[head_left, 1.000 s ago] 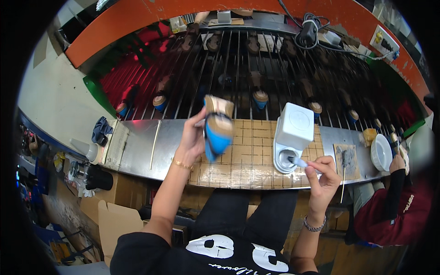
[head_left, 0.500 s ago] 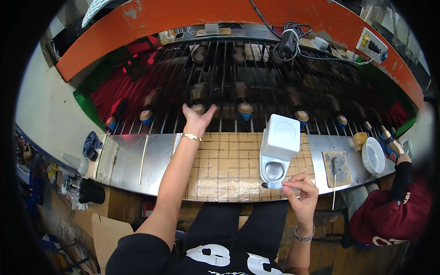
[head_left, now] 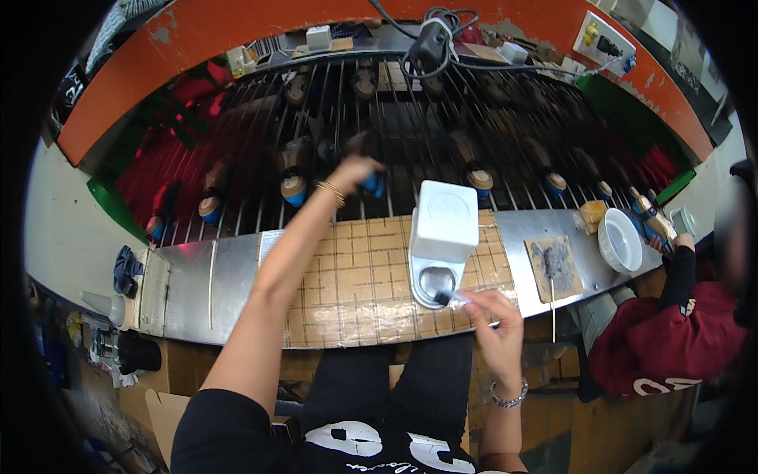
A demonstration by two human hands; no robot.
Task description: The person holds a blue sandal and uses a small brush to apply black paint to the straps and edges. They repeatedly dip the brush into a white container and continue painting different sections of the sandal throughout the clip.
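My left hand (head_left: 358, 169) reaches over the rack of rods and closes on a brown shoe upper on a blue last (head_left: 373, 186); both are blurred, and the fingers are partly smeared. My right hand (head_left: 499, 322) pinches a small brush (head_left: 447, 298) with a dark tip. That tip is at the rim of the round metal-lined cup (head_left: 437, 282) at the front of a white dispenser (head_left: 445, 221). The dispenser stands on the tape-covered cardboard mat (head_left: 355, 292). Close to my left hand rests another shoe on a blue last (head_left: 293, 189).
Several more lasted shoes (head_left: 478, 180) lie along the rods (head_left: 410, 158). To the right are a stained pad with a stick brush (head_left: 554, 265), a white bowl (head_left: 620, 240) and a yellow sponge (head_left: 594, 215). A co-worker (head_left: 671, 340) holds a shoe there. A cable adapter (head_left: 430, 47) hangs at the back.
My left hand has gone from open above one shoe to gripping the shoe to its right. My right hand has tilted the brush tip towards the cup. The view has shifted right.
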